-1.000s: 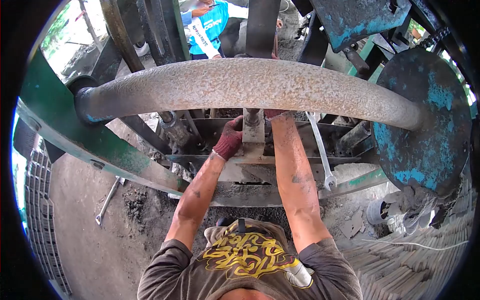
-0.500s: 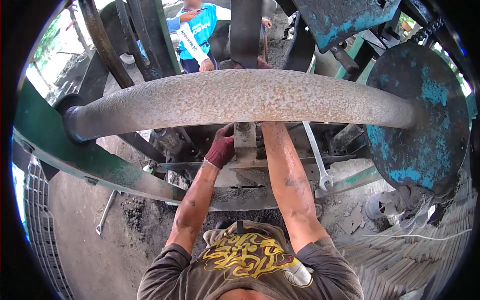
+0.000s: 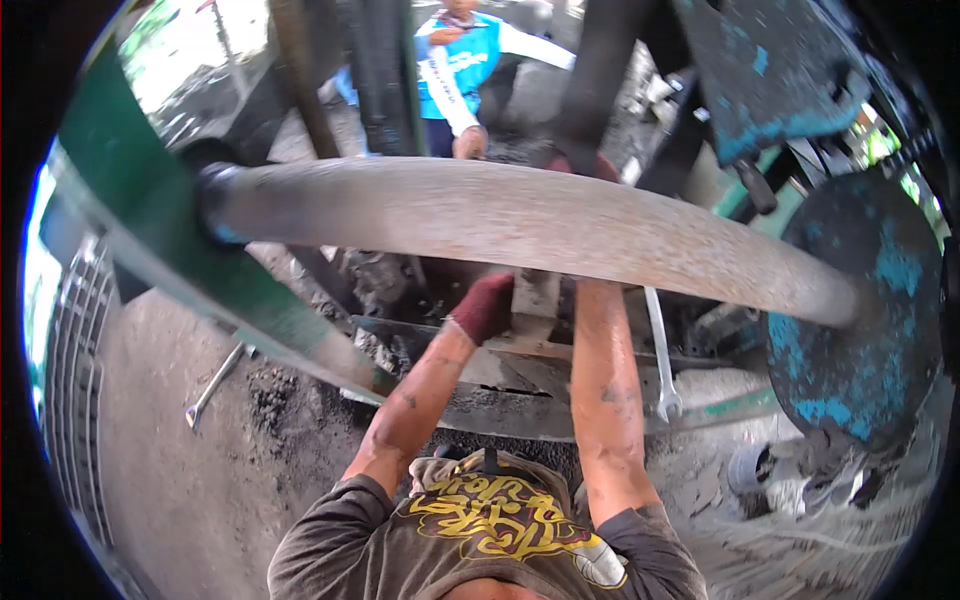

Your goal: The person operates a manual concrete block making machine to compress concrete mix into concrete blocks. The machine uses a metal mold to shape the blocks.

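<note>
My left hand, in a maroon knit glove, is closed against the left side of an upright metal block below a thick, rough curved pipe. Motion blurs its fingers. My right forearm passes under the pipe, to the right of the block. Beyond the pipe shows a small maroon patch of my right hand; its fingers are hidden, so what it touches cannot be seen. Just right of that forearm, a long combination wrench rests on the frame, apart from both hands.
Another wrench lies on the ground at left. A green curved frame and a blue-flaked round plate flank the pipe. Past the pipe stands a person in a blue vest. Stacked slats lie at lower right.
The head view has turned, so the pipe and frame sit lower and tilt down to the right. My left hand stays at the block. The person beyond now has one arm stretched sideways.
</note>
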Motion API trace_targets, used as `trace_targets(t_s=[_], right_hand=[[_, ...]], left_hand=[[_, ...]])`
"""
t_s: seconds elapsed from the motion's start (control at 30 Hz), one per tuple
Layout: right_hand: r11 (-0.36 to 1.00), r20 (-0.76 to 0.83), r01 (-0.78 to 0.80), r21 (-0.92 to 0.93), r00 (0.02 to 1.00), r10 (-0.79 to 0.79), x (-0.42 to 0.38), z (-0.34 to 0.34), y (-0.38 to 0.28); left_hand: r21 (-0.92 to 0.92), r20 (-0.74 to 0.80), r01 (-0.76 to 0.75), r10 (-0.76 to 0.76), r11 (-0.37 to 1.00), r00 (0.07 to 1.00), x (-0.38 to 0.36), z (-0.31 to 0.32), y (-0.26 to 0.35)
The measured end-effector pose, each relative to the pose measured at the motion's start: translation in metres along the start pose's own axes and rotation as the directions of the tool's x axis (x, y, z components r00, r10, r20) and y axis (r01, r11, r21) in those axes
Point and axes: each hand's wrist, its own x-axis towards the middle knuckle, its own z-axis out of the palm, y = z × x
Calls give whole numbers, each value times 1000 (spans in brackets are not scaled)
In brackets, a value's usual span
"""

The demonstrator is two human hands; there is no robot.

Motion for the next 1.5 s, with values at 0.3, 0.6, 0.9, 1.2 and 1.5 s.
trace_targets(t_s=[0.3, 0.6, 0.9, 1.2, 1.5], right_hand=[[562, -36, -15, 827, 996, 79, 1, 29, -41], [-245, -116, 113, 963, 993, 0, -8, 58, -77], [-70, -191, 194, 979, 980, 52, 1, 55, -62], [-911, -77, -380, -164, 925, -372, 33, 31, 5], [-961, 133, -250, -117, 955, -265, 50, -10, 34]], left_hand=[[824, 253, -484, 575, 293, 778, -1, 9, -4], [528, 124, -230, 193, 818, 973, -12, 29, 52], [410, -39, -270, 313, 871, 949, -25, 35, 45], [446, -64, -205, 260, 871, 964, -22, 45, 53], [439, 143, -207, 160, 875, 977, 11, 6, 29]])
